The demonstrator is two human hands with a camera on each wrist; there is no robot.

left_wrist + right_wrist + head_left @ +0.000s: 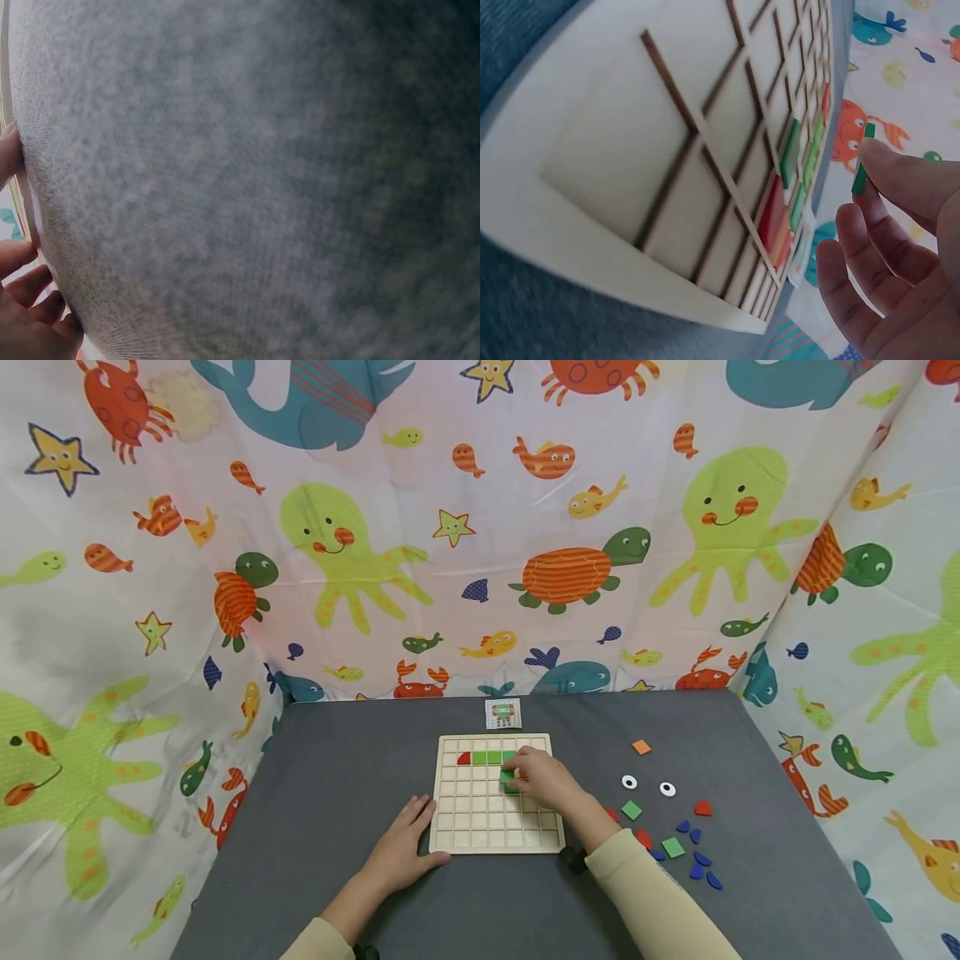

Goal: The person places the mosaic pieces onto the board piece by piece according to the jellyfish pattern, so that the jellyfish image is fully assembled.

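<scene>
My right hand point(546, 781) is over the upper right part of a wooden grid board point(468, 846). Between thumb and index finger it pinches a thin green tile point(864, 159), held up off the board in the right wrist view. A red rounded piece point(464, 758) and several green tiles point(486, 758) sit in a row of cells. Another green tile point(789, 155) lies in a cell near a red piece point(772, 214) and an orange one point(783, 238). My left hand point(401, 847) lies by the board's left edge, fingers extended, its fingertips touching the edge.
A small picture card point(503, 713) lies behind the board. To the right are scattered loose pieces: an orange square point(641, 747), two white rings point(629, 782), green squares point(673, 847), red pieces point(702, 808) and several blue ones point(697, 872). A patterned curtain point(480, 635) surrounds the grey table point(352, 760).
</scene>
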